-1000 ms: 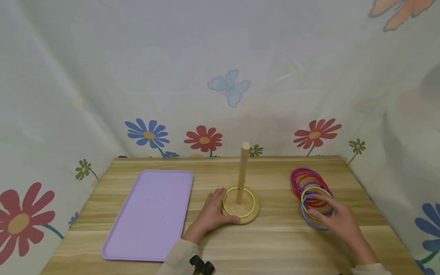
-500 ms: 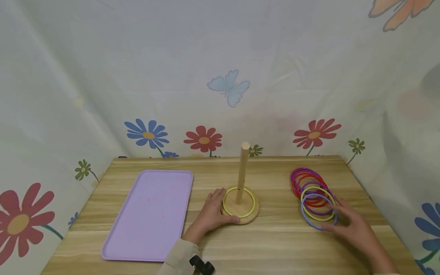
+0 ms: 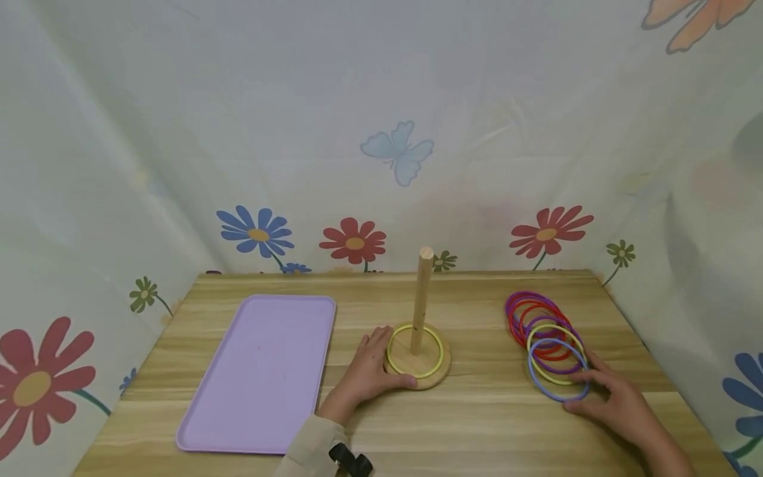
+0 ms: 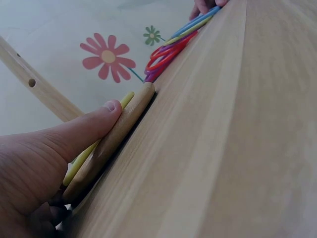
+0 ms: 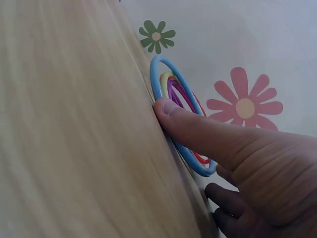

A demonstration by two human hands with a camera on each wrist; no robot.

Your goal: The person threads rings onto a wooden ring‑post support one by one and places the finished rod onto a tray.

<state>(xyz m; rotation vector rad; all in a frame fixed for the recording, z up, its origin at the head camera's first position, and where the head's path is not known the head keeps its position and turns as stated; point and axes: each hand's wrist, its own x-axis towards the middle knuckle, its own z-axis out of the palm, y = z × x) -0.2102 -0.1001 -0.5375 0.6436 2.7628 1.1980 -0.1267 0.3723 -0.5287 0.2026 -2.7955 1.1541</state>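
Observation:
In the head view, a round wooden base [image 3: 429, 363] with an upright peg [image 3: 420, 298] stands mid-table. A yellow ring [image 3: 442, 358] lies flat on it around the peg. My left hand [image 3: 371, 371] grips the base's left edge, its thumb [image 4: 96, 124] over the ring and rim in the left wrist view. At the right, my right hand [image 3: 614, 401] pinches the near right side of a blue ring [image 3: 530, 368]. That ring is topmost on an overlapping row of yellow, purple and red rings [image 3: 510, 328]. The right wrist view has my thumb [image 5: 183, 119] across the blue ring [image 5: 154, 74].
A lilac tray [image 3: 256, 371] lies on the left of the wood-grain table [image 3: 477, 424]. Behind and at the sides hangs a pale cloth [image 3: 298, 132] printed with flowers and a butterfly.
My right hand has slid off the top of the rings toward their near right side and taken hold of the blue ring, which has shifted slightly right. The left hand stays put.

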